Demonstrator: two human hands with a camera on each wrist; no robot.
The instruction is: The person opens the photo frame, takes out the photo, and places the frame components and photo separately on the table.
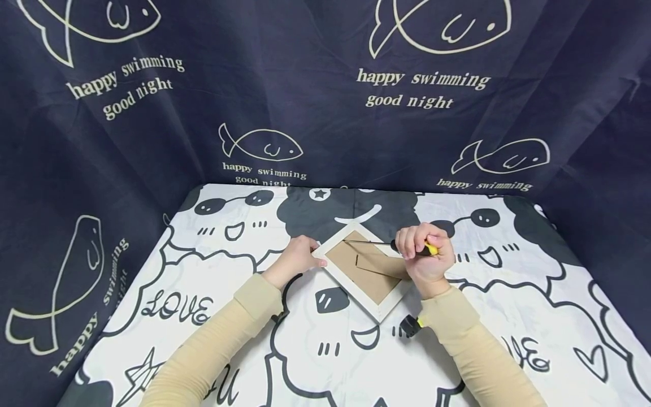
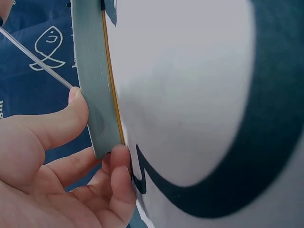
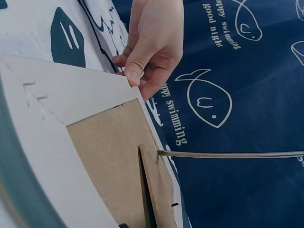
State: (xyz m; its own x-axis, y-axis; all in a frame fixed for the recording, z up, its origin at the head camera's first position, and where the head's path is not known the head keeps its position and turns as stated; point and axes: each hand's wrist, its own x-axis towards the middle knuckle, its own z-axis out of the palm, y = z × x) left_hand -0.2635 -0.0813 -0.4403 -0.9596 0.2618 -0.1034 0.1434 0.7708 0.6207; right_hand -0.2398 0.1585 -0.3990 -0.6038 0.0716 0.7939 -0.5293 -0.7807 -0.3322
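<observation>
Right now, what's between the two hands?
Left hand to right hand, head view: white frame, brown backing with its flap, and the screwdriver shaft.

Right grip [image 1: 428, 257] conceals most of the screwdriver's [image 1: 378, 243] handle and the frame's [image 1: 352, 288] right corner. Right wrist view crops the frame at bottom.

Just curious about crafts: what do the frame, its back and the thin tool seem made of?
The frame: matte white, perhaps painted wood, as its jointed corner suggests. Its back: matte fibreboard or cardboard, judging by the brown surface. The tool's shaft: probably smooth metal, from its sheen; its handle: likely plastic, from black-and-yellow colouring.
</observation>
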